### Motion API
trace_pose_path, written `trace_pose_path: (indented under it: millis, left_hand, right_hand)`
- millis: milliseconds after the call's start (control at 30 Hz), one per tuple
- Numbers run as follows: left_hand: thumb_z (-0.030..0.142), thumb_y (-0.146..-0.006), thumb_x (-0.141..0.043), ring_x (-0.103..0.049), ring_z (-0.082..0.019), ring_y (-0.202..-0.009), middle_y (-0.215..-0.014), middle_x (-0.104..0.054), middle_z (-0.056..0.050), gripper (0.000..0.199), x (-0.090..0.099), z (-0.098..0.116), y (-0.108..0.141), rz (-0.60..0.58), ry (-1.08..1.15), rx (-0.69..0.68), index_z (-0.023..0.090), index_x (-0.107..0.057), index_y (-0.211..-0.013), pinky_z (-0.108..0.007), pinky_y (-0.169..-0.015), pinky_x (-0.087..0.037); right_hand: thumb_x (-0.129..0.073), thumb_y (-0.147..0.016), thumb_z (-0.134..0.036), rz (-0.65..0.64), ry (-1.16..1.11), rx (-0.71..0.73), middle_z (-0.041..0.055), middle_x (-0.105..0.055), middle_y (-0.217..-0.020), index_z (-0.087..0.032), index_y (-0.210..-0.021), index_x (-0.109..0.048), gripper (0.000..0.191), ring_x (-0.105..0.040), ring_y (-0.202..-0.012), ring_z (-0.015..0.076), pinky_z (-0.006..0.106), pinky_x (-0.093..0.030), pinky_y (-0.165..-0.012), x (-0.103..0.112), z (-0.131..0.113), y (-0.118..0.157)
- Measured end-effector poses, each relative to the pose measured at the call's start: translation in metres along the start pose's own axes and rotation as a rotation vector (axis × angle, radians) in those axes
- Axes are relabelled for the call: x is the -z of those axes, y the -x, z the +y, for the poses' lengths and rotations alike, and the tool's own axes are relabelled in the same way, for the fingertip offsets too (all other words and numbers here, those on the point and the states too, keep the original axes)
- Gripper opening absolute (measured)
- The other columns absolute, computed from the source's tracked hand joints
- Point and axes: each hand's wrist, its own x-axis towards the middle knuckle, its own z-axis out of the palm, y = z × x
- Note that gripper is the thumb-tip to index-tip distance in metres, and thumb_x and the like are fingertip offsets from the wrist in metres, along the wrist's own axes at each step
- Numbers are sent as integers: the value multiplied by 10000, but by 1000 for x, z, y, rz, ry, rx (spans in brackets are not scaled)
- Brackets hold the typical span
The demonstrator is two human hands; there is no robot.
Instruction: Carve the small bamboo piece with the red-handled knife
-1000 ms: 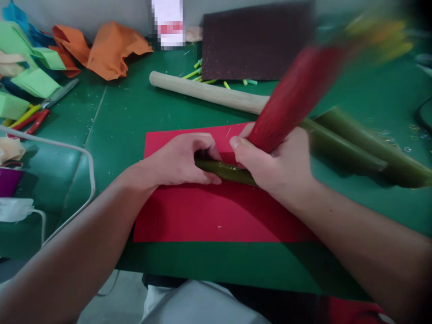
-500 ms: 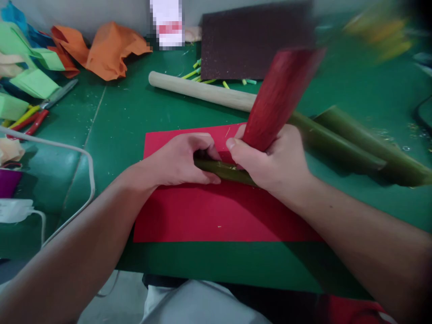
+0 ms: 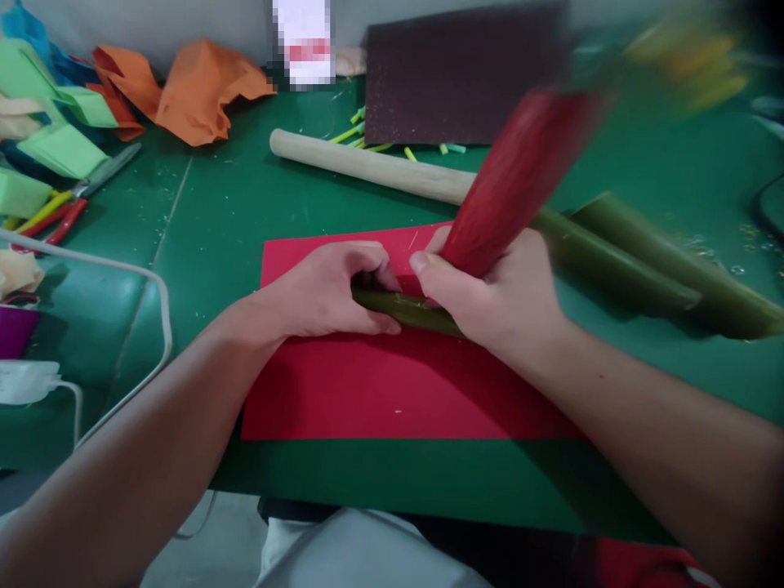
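My left hand (image 3: pixel 334 290) is wrapped round the left part of a thin green stalk-like piece (image 3: pixel 416 313), thumb below and fingers above. A thick red roll (image 3: pixel 520 180) slants up to the right out of my right hand (image 3: pixel 496 290), whose fingers are closed round its lower end. That lower end meets the green piece, and the contact is partly hidden by my fingers. The roll's upper end is blurred. Beneath both hands lies a red sheet (image 3: pixel 380 392) on the green table (image 3: pixel 220 188).
Behind my hands lie a pale rod (image 3: pixel 367 166) and a dark board (image 3: pixel 447 73). Two green rolled pieces (image 3: pixel 667 253) are at the right. Scissors (image 3: pixel 77 192), orange paper (image 3: pixel 202 94), green paper (image 3: pixel 61 151) and a white cable (image 3: pixel 167 318) are at the left.
The red roll has tilted further to the right at its top, and my right hand has turned slightly with it. My left hand and the green piece look unchanged.
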Motion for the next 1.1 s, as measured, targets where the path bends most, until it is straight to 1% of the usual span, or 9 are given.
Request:
trace_pose_path:
  millis: [100, 167, 267, 333, 467, 667, 800, 1000, 1100]
  left_hand:
    - [335, -681, -831, -553, -155, -795, -847, -607, 10, 271, 0, 1, 0, -5, -3, 6, 201, -641, -821, -294, -697, -440]
    - [335, -685, -828, -558, -159, -813, -854, -612, 10, 271, 0, 1, -1, -12, -14, 1, 199, -641, -828, -298, -717, -442]
    - [327, -682, -829, -569, -168, -841, -865, -623, 9, 274, 1, 1, -1, -11, -25, -11, 196, -641, -831, -309, -759, -449]
    - [326, -680, -831, -565, -162, -827, -861, -617, 11, 275, 1, 0, -1, -2, -26, -7, 196, -644, -833, -303, -742, -446]
    - [331, -681, -831, -547, -148, -797, -844, -594, 20, 271, 1, 0, -1, 1, -20, 3, 200, -646, -827, -287, -696, -431]
    - [316, -677, -833, -563, -157, -828, -864, -611, 19, 268, 1, -1, -1, -4, -18, 1, 203, -647, -834, -298, -739, -442]
    - [326, -670, -838, -555, -154, -805, -846, -600, 22, 275, 0, -1, -1, 8, -17, 15, 208, -650, -832, -293, -712, -435]
    - [315, -677, -830, -579, -175, -847, -878, -627, 9, 261, 0, 0, -1, -6, -15, 2, 206, -651, -831, -314, -766, -456]
    - [319, -668, -833, -574, -168, -819, -857, -619, 11, 265, 0, 0, -2, 6, -20, 10, 205, -650, -824, -302, -726, -450]
  right_hand:
    - [-641, -732, -216, 43, -4, 5, -25, -476, -525, -204, -524, -493, 256, -443, -515, 95, 247, -344, -455, 0, 1, 1]
    - [-642, -747, -215, 59, 6, 7, -24, -489, -525, -207, -524, -482, 275, -450, -517, 97, 251, -350, -466, 0, 1, 2]
    - [-640, -764, -229, 41, 16, 11, -27, -502, -514, -210, -515, -456, 309, -455, -503, 95, 254, -360, -473, 0, 0, 3]
    - [-634, -759, -228, 24, 15, 0, -31, -502, -511, -209, -519, -467, 293, -457, -498, 93, 250, -362, -470, 0, 0, 2]
    - [-634, -731, -223, 49, 2, -4, -41, -462, -510, -203, -527, -492, 249, -431, -498, 81, 234, -340, -452, -1, 0, 1]
    - [-620, -760, -232, 29, -14, -15, -38, -526, -509, -198, -541, -528, 240, -471, -487, 83, 232, -379, -463, 0, -1, 1]
    - [-631, -760, -235, 23, -15, -9, -46, -491, -481, -200, -515, -521, 270, -445, -459, 76, 230, -353, -442, 0, 1, 1]
    - [-643, -771, -240, 5, -20, -9, -29, -520, -495, -212, -528, -519, 274, -467, -470, 97, 253, -369, -450, 1, 1, 1]
    - [-630, -774, -214, 7, -8, -32, -28, -509, -492, -212, -519, -520, 278, -463, -472, 97, 255, -368, -455, 1, -1, 2]
